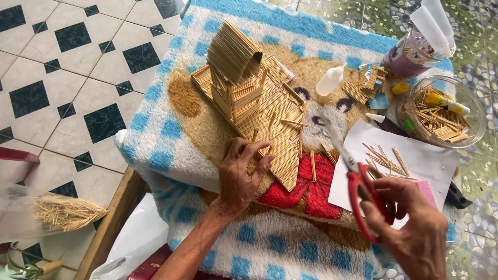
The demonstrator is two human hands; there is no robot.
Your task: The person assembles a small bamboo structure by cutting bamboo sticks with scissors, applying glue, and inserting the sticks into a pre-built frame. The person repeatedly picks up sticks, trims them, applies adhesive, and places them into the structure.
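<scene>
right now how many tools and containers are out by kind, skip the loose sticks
scissors: 1
stick house: 1
glue bottle: 1
clear bowl: 1
purple cup: 1
white paper: 1
total: 6
The right hand holds the scissors; the left hand rests on the house.

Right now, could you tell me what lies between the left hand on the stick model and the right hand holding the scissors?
In the head view, loose sticks lie on the towel's red patch between the left hand and right hand.

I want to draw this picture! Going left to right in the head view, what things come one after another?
Bag of straw → left hand → stick house → glue bottle → right hand with red scissors → clear bowl of sticks.
</scene>
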